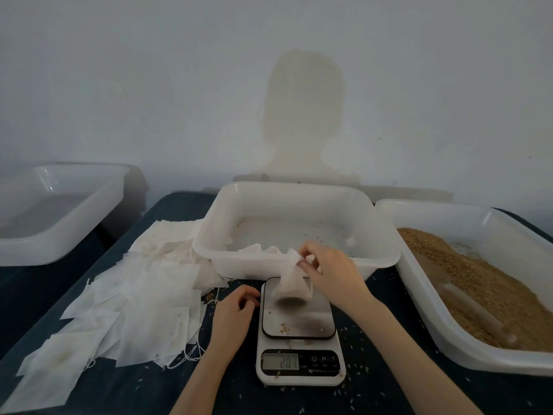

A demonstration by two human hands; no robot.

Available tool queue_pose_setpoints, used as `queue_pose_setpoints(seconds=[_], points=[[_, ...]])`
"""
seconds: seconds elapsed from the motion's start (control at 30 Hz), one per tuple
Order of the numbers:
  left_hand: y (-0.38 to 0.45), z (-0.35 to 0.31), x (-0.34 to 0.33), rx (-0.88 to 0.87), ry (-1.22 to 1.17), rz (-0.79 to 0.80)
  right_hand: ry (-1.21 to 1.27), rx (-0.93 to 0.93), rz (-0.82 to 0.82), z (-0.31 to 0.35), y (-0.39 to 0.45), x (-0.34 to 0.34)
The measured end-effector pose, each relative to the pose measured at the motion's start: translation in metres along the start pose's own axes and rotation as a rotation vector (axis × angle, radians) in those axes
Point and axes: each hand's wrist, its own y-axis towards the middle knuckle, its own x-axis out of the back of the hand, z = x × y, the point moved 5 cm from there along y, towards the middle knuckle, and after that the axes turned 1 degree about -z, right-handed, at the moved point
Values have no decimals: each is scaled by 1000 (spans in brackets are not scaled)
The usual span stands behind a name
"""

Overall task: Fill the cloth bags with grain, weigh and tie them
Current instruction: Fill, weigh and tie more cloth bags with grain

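A small white cloth bag point(291, 281) with grain in it hangs just above the steel plate of a kitchen scale point(299, 330). My right hand point(329, 272) pinches the bag's gathered top. Beside the scale's left edge, my left hand point(235, 310) rests on the dark table with its fingers loosely curled and holds nothing. The scale's display shows blurred digits. A few loose grains lie on the plate. A heap of flat empty cloth bags point(134, 301) with strings is spread over the table's left part.
Behind the scale stands a white plastic tub point(209, 235) with a few grains and some bags at its front. A tub point(419, 265) on the right holds brown grain point(484, 289). Another white tub point(74, 229) sits far left. Stray grains dot the table.
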Motion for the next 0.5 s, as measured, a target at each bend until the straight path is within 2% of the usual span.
queue_pose_setpoints(seconds=[0.1, 0.2, 0.33, 0.4, 0.5], points=[[0, 1, 0, 3, -1, 3, 204, -63, -72, -3, 14, 21], [0, 1, 0, 4, 9, 5, 349, -102, -256, -4, 27, 51], [1, 2, -2, 1, 13, 7, 264, -88, -539, -9, 37, 89], [2, 3, -2, 6, 25, 8, 141, -125, -526, -17, 41, 90], [3, 3, -3, 14, 46, 11, -162, -328, -239, -40, 47, 66]])
